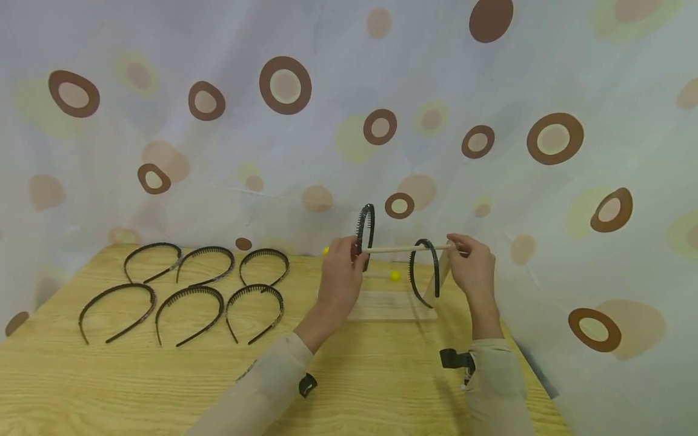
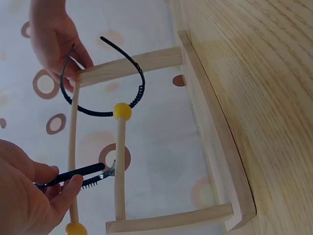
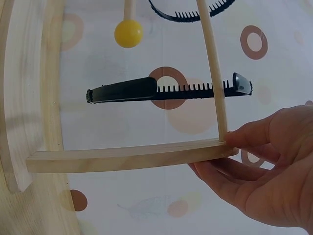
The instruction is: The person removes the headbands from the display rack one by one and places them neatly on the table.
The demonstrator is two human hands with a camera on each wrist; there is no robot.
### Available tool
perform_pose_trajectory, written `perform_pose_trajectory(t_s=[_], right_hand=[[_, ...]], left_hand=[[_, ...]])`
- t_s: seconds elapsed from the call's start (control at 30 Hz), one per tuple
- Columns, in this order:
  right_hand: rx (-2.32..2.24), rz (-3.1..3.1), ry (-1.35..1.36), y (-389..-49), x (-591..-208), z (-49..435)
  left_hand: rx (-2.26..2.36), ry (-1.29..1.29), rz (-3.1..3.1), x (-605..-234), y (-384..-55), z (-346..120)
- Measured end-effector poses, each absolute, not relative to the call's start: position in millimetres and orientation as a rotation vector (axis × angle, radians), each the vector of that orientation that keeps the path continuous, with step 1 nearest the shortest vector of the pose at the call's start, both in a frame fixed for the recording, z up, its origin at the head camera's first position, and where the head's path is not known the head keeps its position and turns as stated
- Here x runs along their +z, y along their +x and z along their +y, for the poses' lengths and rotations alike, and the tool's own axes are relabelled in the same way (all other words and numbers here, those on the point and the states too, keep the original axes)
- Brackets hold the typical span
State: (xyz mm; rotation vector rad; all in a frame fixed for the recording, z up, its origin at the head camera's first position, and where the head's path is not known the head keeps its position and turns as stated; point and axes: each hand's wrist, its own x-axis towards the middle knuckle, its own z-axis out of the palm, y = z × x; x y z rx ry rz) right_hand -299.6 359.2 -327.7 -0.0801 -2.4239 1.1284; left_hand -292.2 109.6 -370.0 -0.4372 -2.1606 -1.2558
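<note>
My left hand (image 1: 340,275) pinches a black toothed headband (image 2: 80,172) near its ends, beside the front rod (image 1: 400,249) of a wooden stand (image 2: 222,137). Another black headband (image 1: 412,272) hangs over that same rod, nearer its right end. With thumb and fingers, my right hand (image 3: 274,166) grips the top of the stand's upright (image 3: 122,159), where the rod meets it. In the left wrist view, a second rod (image 2: 120,169) ends in a yellow ball (image 2: 122,111). Another yellow ball (image 2: 76,229) caps the front rod's left end.
Several black headbands lie in two rows on the left of the wooden table (image 1: 218,387), among them a front-row headband (image 1: 89,303) and a back-row headband (image 1: 131,257). A spotted cloth (image 1: 327,151) hangs right behind the table. The stand's base (image 1: 382,312) rests near the back edge.
</note>
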Motion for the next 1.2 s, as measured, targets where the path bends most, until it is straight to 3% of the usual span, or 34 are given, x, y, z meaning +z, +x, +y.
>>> perform_pose_trajectory(t_s=[1.2], right_hand=[[1.131,-2.424,-0.085,-300.6,-328.8,360.6]], left_hand=[[-1.383,-0.460,-1.785,-323.8,-301.6,56.7]])
